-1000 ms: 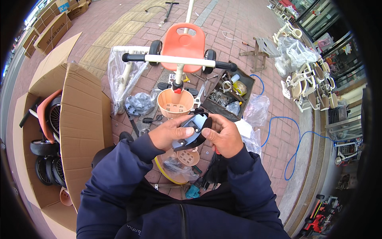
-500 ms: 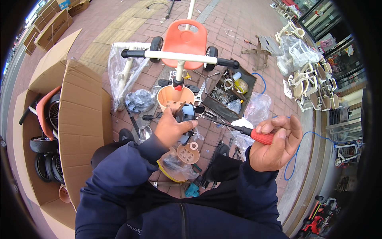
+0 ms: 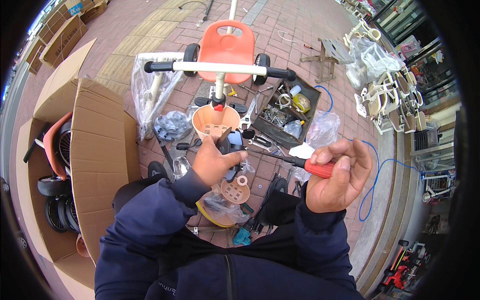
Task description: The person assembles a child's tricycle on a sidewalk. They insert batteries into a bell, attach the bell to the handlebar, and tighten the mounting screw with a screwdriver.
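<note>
My left hand (image 3: 212, 162) grips a small black and light-blue plastic part (image 3: 234, 140) between thumb and fingers. In my right hand (image 3: 337, 180) is a screwdriver with a red handle (image 3: 319, 168), pinched by thumb and forefinger while the other fingers are partly spread. Its dark shaft points left, and the tip meets the side of the part or is very close to it; contact is hard to make out. Just beyond my left hand, a peach-coloured basket (image 3: 216, 120) hangs below the white handlebar (image 3: 220, 68) of a tricycle with an orange seat (image 3: 227, 50).
An open metal toolbox (image 3: 287, 112) full of hardware lies right of the tricycle, wrenches (image 3: 250, 112) beside it. On my left stands a cardboard box (image 3: 102, 160) with wheels inside. A round peach lid (image 3: 235, 191) and a teal power tool (image 3: 242, 236) lie between my legs.
My right hand and the screwdriver have shifted slightly left, bringing the tip nearer the plastic part. My left hand keeps its hold almost unmoved.
</note>
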`<action>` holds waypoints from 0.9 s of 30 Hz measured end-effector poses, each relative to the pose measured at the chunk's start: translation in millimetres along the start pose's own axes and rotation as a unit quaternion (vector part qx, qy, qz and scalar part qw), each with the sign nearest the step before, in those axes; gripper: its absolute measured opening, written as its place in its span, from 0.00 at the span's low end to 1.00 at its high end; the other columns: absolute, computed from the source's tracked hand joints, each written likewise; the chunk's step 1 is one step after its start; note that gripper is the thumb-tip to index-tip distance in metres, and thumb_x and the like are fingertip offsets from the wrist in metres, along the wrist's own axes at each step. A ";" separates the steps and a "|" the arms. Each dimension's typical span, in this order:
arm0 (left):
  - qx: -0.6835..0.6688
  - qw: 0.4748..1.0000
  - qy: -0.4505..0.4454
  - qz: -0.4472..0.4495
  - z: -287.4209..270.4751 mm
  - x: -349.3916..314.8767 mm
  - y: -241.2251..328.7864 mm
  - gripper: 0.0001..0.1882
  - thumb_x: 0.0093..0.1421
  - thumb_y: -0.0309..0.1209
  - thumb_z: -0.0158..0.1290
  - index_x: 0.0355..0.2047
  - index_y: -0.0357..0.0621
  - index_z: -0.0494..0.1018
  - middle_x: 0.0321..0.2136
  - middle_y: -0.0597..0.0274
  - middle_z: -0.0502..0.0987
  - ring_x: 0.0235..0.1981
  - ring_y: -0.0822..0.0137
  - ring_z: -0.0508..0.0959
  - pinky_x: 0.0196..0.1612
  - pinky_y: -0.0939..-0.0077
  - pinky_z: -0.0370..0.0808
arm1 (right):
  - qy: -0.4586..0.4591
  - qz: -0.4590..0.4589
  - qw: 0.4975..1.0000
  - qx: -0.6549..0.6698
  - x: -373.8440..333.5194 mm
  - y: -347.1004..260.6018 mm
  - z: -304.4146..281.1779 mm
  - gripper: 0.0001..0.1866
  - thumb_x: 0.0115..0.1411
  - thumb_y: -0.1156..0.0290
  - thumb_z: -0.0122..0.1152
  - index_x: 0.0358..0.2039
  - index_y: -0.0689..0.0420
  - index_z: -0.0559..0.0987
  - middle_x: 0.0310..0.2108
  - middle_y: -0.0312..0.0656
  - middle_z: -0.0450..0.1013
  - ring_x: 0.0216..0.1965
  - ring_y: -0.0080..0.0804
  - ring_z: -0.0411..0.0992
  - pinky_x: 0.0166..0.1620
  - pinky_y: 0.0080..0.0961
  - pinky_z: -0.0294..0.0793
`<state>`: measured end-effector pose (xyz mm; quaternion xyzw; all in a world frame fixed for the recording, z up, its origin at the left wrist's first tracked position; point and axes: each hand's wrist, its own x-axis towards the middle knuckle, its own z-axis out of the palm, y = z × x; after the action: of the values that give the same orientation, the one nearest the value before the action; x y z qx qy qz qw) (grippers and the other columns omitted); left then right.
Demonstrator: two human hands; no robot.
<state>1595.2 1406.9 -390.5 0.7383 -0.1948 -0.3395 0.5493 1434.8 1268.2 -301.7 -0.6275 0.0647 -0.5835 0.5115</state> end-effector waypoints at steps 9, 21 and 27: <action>0.031 0.998 0.049 0.009 -2.1 -5.2 10.2 0.38 0.52 0.38 0.72 0.50 0.24 0.63 0.41 0.46 0.77 0.41 0.63 0.79 0.45 0.67 0.78 | -0.001 0.011 0.999 -0.033 -0.7 4.7 2.1 0.19 0.72 0.69 0.48 0.59 0.64 0.68 0.41 0.48 0.74 0.33 0.27 0.73 0.36 0.28 0.80; 0.144 0.941 0.254 0.174 -43.6 19.2 22.4 0.41 0.49 0.32 0.73 0.55 0.29 0.59 0.44 0.41 0.75 0.45 0.51 0.79 0.51 0.62 0.75 | -0.235 0.222 0.911 -0.258 11.9 0.8 -8.2 0.17 0.68 0.59 0.62 0.42 0.63 0.79 0.26 0.37 0.74 0.28 0.25 0.73 0.34 0.23 0.73; 0.133 0.940 0.259 0.175 -50.2 21.7 25.0 0.41 0.49 0.32 0.72 0.55 0.28 0.59 0.44 0.42 0.74 0.45 0.51 0.78 0.51 0.63 0.75 | -0.219 0.051 0.929 -0.293 6.8 10.7 -2.5 0.22 0.62 0.57 0.70 0.45 0.64 0.78 0.29 0.40 0.75 0.33 0.30 0.75 0.39 0.27 0.76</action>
<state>1648.3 1418.6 -364.8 0.8213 -0.2149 -0.0057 0.5284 1440.4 1257.2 -305.3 -0.8578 0.1510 -0.3593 0.3350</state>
